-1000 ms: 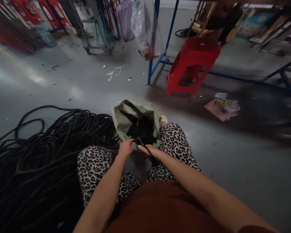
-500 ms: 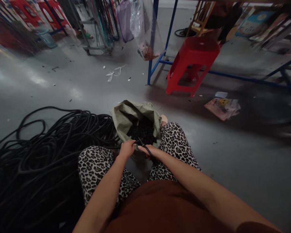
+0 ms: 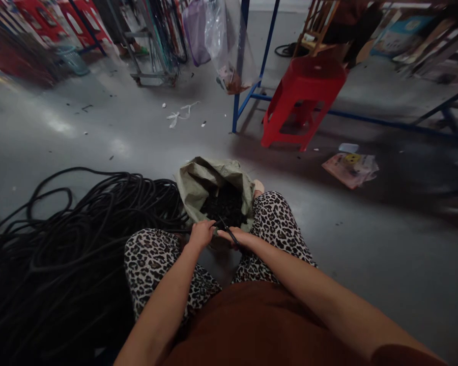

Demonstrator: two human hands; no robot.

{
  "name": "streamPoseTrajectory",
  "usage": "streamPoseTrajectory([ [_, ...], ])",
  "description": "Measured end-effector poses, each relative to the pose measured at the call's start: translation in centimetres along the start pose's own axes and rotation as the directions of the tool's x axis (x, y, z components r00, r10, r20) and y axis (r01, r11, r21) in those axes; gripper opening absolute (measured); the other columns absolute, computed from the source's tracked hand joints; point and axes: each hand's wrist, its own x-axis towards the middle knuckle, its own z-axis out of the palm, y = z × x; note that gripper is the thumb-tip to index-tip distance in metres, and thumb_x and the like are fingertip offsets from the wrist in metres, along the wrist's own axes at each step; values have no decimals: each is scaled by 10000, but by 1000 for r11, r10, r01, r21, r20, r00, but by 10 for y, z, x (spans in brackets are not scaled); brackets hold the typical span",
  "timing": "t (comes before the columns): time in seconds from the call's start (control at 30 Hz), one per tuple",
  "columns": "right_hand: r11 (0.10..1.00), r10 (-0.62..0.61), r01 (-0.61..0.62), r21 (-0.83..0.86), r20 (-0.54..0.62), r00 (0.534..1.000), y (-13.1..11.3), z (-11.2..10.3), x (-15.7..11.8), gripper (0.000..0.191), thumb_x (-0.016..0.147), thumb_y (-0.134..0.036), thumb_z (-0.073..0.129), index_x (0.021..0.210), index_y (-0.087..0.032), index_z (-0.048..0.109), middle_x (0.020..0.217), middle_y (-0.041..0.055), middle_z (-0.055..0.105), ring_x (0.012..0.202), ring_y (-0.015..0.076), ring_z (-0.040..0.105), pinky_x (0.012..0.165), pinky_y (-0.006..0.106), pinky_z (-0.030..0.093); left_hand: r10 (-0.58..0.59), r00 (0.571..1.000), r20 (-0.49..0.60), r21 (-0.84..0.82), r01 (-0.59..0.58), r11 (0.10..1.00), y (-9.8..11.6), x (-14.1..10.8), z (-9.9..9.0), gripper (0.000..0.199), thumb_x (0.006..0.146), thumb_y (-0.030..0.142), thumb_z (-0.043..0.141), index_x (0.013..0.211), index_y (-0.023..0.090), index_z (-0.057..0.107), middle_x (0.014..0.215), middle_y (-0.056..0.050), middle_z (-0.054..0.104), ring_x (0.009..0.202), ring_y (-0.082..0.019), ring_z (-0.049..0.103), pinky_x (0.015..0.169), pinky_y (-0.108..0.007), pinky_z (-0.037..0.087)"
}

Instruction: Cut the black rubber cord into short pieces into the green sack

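My left hand (image 3: 201,234) is closed round a black cord (image 3: 177,231), whose short end pokes out past the fingers. In my right hand (image 3: 237,237) is a pair of scissors (image 3: 227,228), its blades pointing up and left close to that cord end. Whether the blades touch the cord I cannot tell. Both hands are over the near rim of an olive woven sack (image 3: 193,190), which stands between my knees. Many short black pieces (image 3: 225,203) lie inside it. To the left a big heap of black cord (image 3: 137,203) spreads in loops over the floor.
A red plastic stool (image 3: 305,101) stands ahead on the right beside a blue table frame (image 3: 235,109), where a clear plastic bag (image 3: 229,56) hangs. A flat pink packet (image 3: 349,170) lies on the floor at right. A wheeled metal rack (image 3: 152,76) is at the back left.
Hands, scissors and cord are nearly where they were. My left hand has shifted very slightly to the right, and the scissor blades look a little closer together.
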Motion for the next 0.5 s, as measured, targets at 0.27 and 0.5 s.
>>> streamPoseTrajectory([
  [0.27,1000,21,-22,-16,-69,997,1,3,3,496,853,-532,430,968,-109,662,645,71,642,616,183,637,536,207,454,25,999,-28,1,-25,1000,-2,1,1,335,849,293,441,1155,250,568,1085,-53,629,1038,-191,542,871,-303,389],
  [0.5,999,38,-41,-16,-145,989,3,7,7,451,863,-499,414,807,-132,670,588,52,622,475,148,595,464,191,421,5,1000,-8,-35,-5,999,-1,1,1,346,856,305,431,1169,240,561,1094,-60,625,1039,-185,544,878,-294,391],
])
